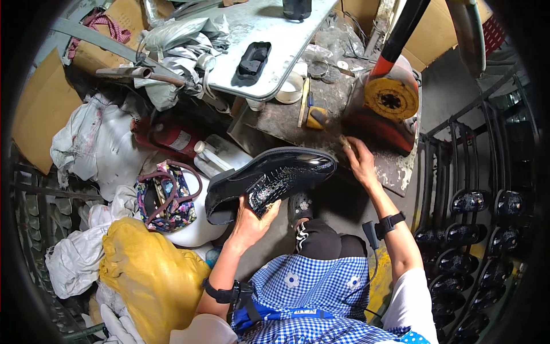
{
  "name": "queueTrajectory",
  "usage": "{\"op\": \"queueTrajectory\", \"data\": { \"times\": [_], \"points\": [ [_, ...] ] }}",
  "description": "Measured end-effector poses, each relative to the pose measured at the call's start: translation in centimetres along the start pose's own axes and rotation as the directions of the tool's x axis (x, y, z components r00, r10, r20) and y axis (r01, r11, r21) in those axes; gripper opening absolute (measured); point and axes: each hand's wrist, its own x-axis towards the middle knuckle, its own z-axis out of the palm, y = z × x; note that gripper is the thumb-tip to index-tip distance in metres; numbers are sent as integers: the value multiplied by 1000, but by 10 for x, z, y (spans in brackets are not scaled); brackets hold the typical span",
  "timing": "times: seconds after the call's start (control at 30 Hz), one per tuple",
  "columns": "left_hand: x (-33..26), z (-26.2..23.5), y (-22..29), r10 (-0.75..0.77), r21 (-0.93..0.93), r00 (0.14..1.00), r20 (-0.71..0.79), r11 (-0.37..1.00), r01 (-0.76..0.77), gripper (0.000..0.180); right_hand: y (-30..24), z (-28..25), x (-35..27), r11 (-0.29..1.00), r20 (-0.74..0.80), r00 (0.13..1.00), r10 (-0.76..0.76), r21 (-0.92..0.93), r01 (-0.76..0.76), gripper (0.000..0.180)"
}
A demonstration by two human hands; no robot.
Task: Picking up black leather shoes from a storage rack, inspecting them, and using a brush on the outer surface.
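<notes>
A glossy black dress shoe (pixel 295 172) is tilted on its side in front of me, its toe to the right and its opening toward the lower left. My left hand (pixel 251 222) is closed around its upper edge from below. Away to the right of the toe, my right hand (pixel 360 161) pinches a small tan bit that I cannot make out. That hand is at the front of a worn workbench (pixel 281 123), just below a red grinding machine with a yellow wheel (pixel 392 99). A yellow-and-dark tool (pixel 317 117) lies on the bench near it.
A pale table (pixel 229 80) at the back holds a black tray (pixel 253 60). Racks of black shoes (pixel 470 202) line the right side. On the left are a yellow sack (pixel 149 281), a floral bag (pixel 182 198) and a red cylinder (pixel 172 137).
</notes>
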Motion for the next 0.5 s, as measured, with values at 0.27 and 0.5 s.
{"op": "queueTrajectory", "data": {
  "times": [0.27, 0.5],
  "points": [
    [6, 11, 7, 49, -42, 999, 22, 998, -48, 32, 12, -1, 24, 945, 65, 996, -60, -317, 78, 30],
    [3, 8, 27, 108, 171, 991, 79, 978, -120, 34, -37, -28, -2, 962, 9, 999, -35, -271, 37, 38]
  ]
}}
